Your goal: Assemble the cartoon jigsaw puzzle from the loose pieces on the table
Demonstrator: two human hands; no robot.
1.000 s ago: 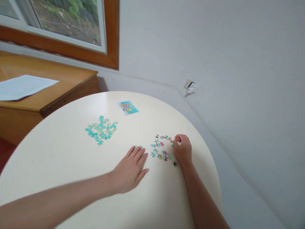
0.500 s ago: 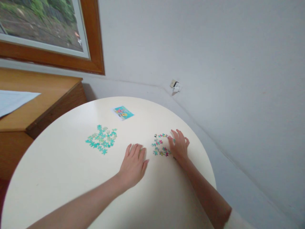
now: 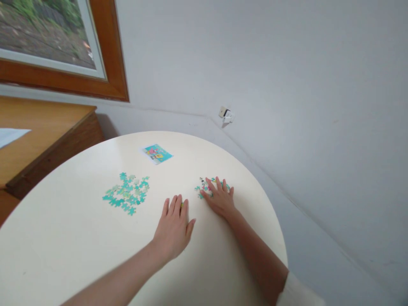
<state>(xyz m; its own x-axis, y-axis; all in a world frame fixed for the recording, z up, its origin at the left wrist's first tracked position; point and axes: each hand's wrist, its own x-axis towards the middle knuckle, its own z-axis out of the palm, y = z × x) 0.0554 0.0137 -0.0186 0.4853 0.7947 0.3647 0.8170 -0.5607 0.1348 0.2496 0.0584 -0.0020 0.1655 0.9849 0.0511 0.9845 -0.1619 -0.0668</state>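
My right hand (image 3: 220, 197) lies palm down with spread fingers over a small group of multicoloured jigsaw pieces (image 3: 202, 187), hiding part of them. On the tabletop to its left, my left hand (image 3: 174, 223) rests flat with its fingers stretched out. A small yellow-green jigsaw piece (image 3: 182, 205) shows between two of its fingers, mostly covered. Farther left lies a larger cluster of teal and pale green jigsaw pieces (image 3: 128, 193), touched by neither hand. Behind that cluster is a colourful cartoon picture card (image 3: 157, 153), flat on the table.
The round white table (image 3: 79, 238) stands near a pale wall (image 3: 255, 63) with a socket and plug (image 3: 227, 114). At the left are a wooden cabinet (image 3: 57, 112) bearing a white sheet (image 3: 12, 136), and a wood-framed window (image 3: 110, 87).
My right hand has shifted left and flattened over the multicoloured pieces, which now lie closer together. My left hand stays about where it was on the table. The whole view has turned slightly right.
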